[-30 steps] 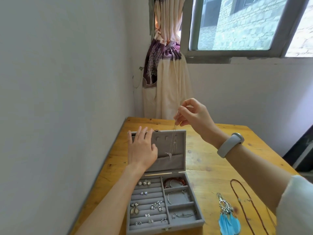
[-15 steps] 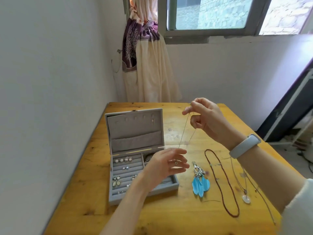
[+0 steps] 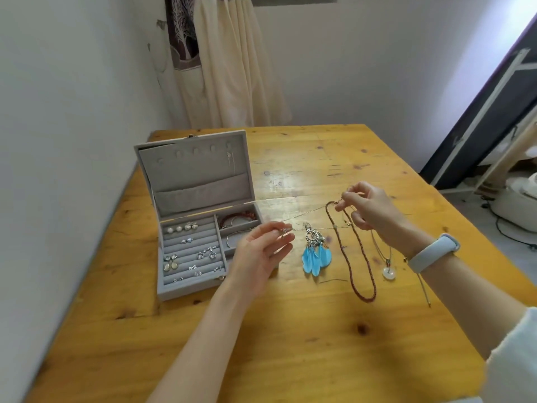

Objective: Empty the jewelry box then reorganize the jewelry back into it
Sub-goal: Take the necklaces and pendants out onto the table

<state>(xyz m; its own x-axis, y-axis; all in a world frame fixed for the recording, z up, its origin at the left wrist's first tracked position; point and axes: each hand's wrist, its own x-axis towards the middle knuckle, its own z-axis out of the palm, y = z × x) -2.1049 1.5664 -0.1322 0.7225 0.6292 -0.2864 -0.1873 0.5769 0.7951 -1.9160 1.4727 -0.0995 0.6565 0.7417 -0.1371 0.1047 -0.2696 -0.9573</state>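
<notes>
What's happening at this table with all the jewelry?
A person is emptying an open grey velvet jewelry box. Both hands hold a thin gold chain necklace stretched above the wooden table: the left hand pinches one end, the right hand the other. Blue feather earrings and a brown beaded necklace already lie out; earrings remain inside.
</notes>
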